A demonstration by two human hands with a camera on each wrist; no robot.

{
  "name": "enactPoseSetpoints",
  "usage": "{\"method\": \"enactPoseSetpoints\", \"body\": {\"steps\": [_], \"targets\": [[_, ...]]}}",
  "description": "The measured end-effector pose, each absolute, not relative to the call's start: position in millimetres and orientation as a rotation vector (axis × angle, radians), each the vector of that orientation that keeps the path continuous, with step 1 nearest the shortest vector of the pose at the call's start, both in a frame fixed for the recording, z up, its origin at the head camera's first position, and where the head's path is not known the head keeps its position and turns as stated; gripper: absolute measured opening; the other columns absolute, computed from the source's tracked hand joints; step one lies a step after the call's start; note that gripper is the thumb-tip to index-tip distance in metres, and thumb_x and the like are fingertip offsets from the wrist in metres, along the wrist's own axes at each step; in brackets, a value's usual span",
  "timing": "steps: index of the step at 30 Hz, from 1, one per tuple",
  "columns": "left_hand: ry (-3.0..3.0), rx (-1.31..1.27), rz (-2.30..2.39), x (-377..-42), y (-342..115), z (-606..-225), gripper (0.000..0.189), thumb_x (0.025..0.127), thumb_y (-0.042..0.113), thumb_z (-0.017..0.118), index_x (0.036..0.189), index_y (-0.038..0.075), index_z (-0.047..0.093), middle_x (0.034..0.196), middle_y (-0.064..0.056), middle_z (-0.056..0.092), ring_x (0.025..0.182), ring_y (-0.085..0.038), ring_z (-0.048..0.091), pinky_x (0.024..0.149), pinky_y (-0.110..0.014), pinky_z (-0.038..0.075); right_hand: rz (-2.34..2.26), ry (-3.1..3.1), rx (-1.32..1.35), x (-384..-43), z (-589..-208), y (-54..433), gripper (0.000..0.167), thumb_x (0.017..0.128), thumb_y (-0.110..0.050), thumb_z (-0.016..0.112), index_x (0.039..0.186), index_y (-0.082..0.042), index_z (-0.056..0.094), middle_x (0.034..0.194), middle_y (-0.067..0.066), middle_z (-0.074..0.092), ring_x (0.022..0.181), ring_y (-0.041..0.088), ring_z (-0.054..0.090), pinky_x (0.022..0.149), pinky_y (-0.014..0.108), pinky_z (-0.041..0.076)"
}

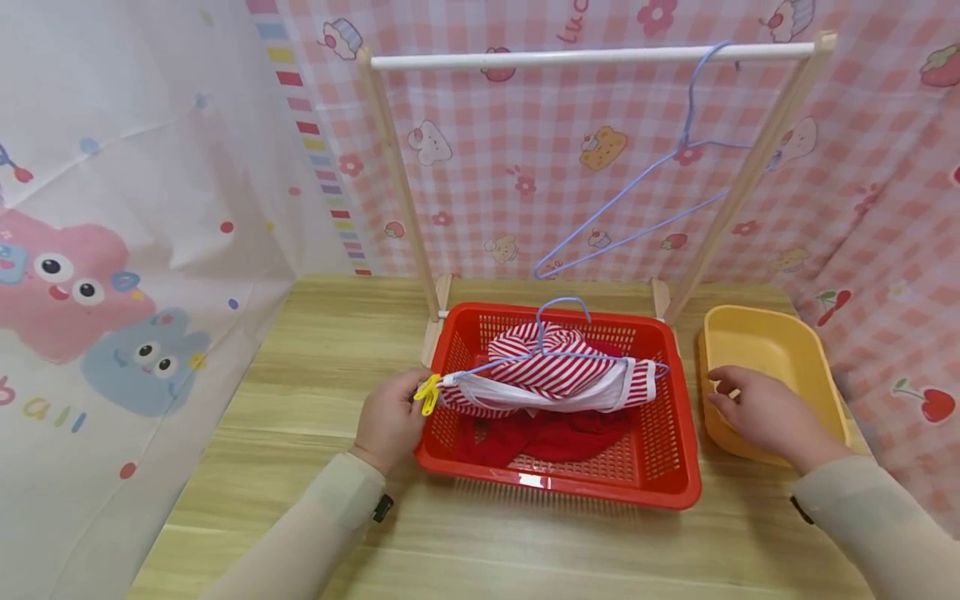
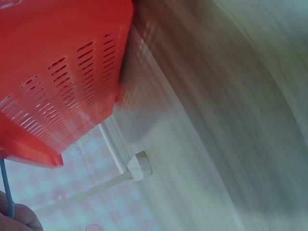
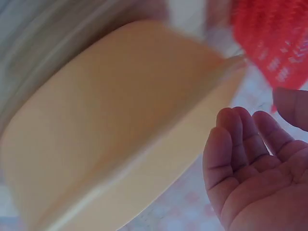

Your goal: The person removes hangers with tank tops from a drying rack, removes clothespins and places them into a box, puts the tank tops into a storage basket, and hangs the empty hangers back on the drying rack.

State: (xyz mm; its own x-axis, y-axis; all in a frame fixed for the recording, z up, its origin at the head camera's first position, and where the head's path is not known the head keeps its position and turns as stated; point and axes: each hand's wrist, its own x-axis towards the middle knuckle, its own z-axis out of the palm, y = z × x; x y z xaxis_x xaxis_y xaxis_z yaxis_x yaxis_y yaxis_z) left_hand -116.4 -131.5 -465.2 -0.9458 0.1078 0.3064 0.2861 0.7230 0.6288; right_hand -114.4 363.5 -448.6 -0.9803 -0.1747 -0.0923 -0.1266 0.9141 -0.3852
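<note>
My left hand (image 1: 392, 423) pinches the left end of a blue wire hanger (image 1: 582, 357), beside a yellow clothespin (image 1: 427, 394). In the left wrist view its fingertips (image 2: 19, 220) show at the lower left with the blue wire. A red-and-white striped garment (image 1: 562, 371) with white trim hangs on that hanger, over the red basket (image 1: 558, 483). Beneath it lies red cloth (image 1: 577, 437). At the right, my right hand (image 1: 772, 417) is over the near left part of a yellow basin (image 1: 806, 342); its fingers are loosely bent and nothing is in them.
A wooden rack with a white rail (image 1: 592, 58) stands behind the basket. Another blue hanger (image 1: 615, 196) hangs from the rail's right part. The wood-grain table (image 1: 300, 350) meets patterned cloth backdrops at the back and sides.
</note>
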Motion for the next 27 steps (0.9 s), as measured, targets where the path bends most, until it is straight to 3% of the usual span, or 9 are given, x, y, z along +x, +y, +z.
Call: {"method": "enactPoseSetpoints", "body": {"steps": [6,13,20,27], "targets": [[-2.635,-0.311,-1.117,-116.3,-131.6,-462.6,0.017,0.098,0.001,0.065,0.109,0.005,0.077,0.103,-0.011,0.079,0.093,-0.025,0.074,0.087,-0.048,0.063,-0.685,2.925,-0.218,-110.5,-437.3,340.5,0.037,0.102,-0.016,0.066,0.131,0.007,0.063,0.11,0.025,0.074,0.092,0.035,0.071,0.084,0.06,0.059],[-2.621,-0.275,-1.24,-117.9,-128.3,-458.4,0.016,0.099,0.002,0.066,0.111,0.005,0.076,0.102,-0.009,0.079,0.091,-0.021,0.072,0.085,-0.044,0.064,-0.713,2.945,-0.229,-106.7,-434.9,333.0,0.041,0.103,-0.017,0.065,0.135,0.009,0.058,0.111,0.023,0.073,0.085,0.027,0.067,0.082,0.056,0.059],[-2.644,-0.198,-1.312,-122.1,-117.8,-451.3,0.019,0.1,0.002,0.063,0.114,0.008,0.075,0.104,-0.009,0.078,0.093,-0.022,0.07,0.088,-0.046,0.064,-0.746,3.009,-0.261,-105.4,-433.6,331.7,0.038,0.102,-0.012,0.064,0.133,0.009,0.057,0.114,0.028,0.072,0.093,0.04,0.071,0.087,0.063,0.056],[-2.722,-0.172,-1.34,-127.8,-109.2,-449.3,0.019,0.103,0.004,0.062,0.116,0.011,0.074,0.108,-0.005,0.077,0.094,-0.02,0.069,0.091,-0.044,0.064,-0.769,2.989,-0.131,-104.9,-424.7,331.9,0.05,0.105,-0.015,0.058,0.144,0.013,0.046,0.131,0.037,0.062,0.105,0.049,0.07,0.092,0.067,0.055]]}}
